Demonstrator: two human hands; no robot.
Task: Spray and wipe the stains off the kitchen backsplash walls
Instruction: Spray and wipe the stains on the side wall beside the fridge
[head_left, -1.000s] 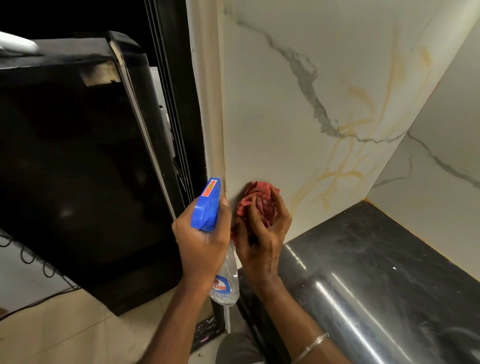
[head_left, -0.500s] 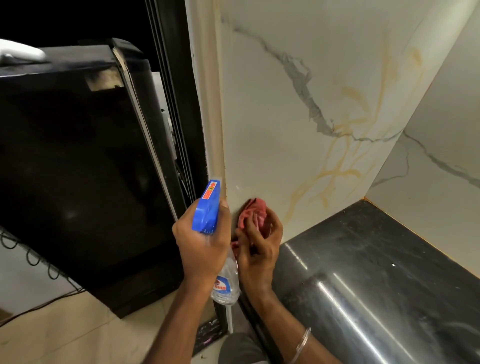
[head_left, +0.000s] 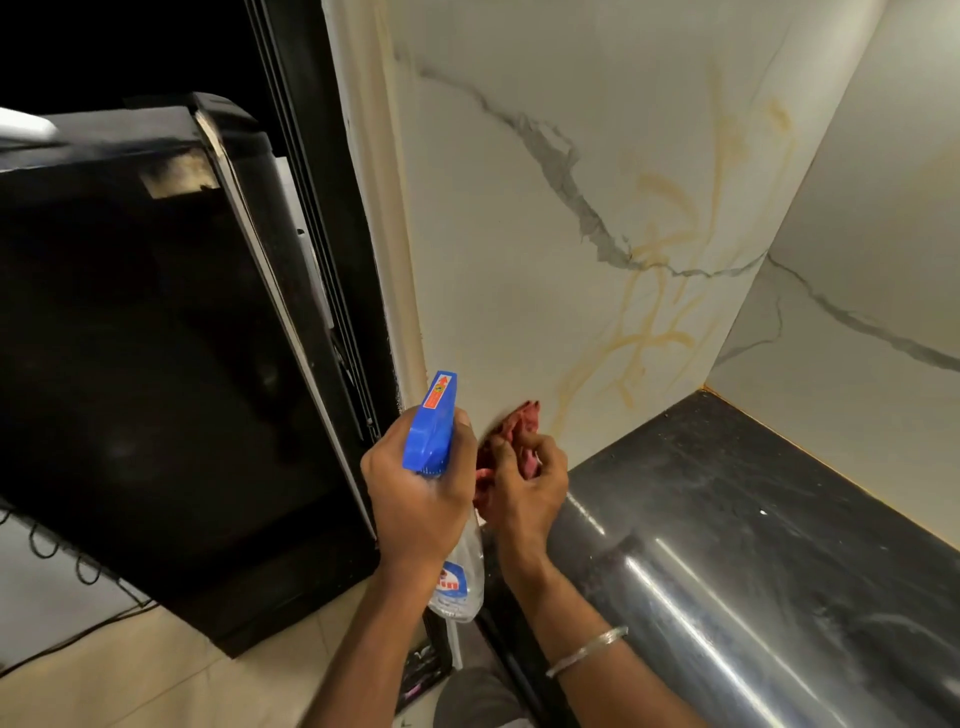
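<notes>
My left hand (head_left: 415, 493) grips a clear spray bottle (head_left: 457, 582) by its blue trigger head, nozzle up, close to the wall's left edge. Just right of it, my right hand (head_left: 524, 488) holds a crumpled red cloth (head_left: 522, 421) against the bottom of the white marble backsplash (head_left: 493, 260), near the counter. Yellow-orange streaks (head_left: 649, 312) run over the backsplash up and to the right of the cloth.
A black polished counter (head_left: 727, 519) runs along the right, meeting a second marble wall (head_left: 857, 312) in the corner. A black fridge (head_left: 130, 338) stands to the left, with a dark frame between it and the wall. Beige floor tiles lie below.
My right hand has slid the cloth down the wall toward the counter and bunched it smaller. The left hand with the bottle has stayed in place.
</notes>
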